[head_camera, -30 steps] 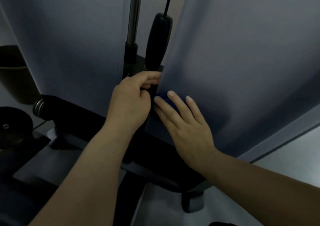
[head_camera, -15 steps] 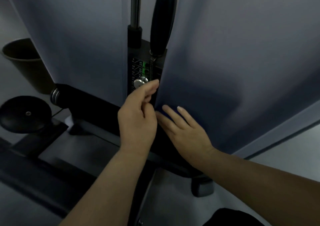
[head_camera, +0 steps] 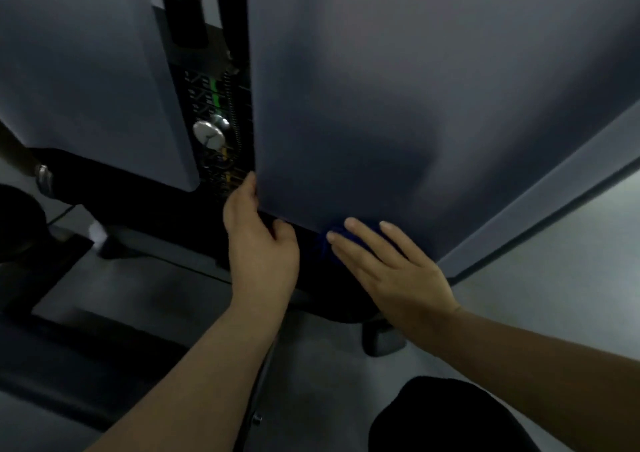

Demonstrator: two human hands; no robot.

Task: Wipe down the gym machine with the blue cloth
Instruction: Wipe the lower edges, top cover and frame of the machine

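Right hand (head_camera: 388, 271): fingers straight and spread, palm down, pressing the blue cloth (head_camera: 330, 245) flat against the lower edge of the gym machine's grey shroud panel (head_camera: 381, 105). Left hand (head_camera: 258, 236): forearm extended upward, fingers hooked round the panel's bottom-left corner, beside the weight stack (head_camera: 221, 139) and its selector pin (head_camera: 209, 133).

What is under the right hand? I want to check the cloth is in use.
Blue cloth shows past the fingers of the right hand, pressed flat at the bottom edge of the grey panel. The hand covers the rest of the cloth.
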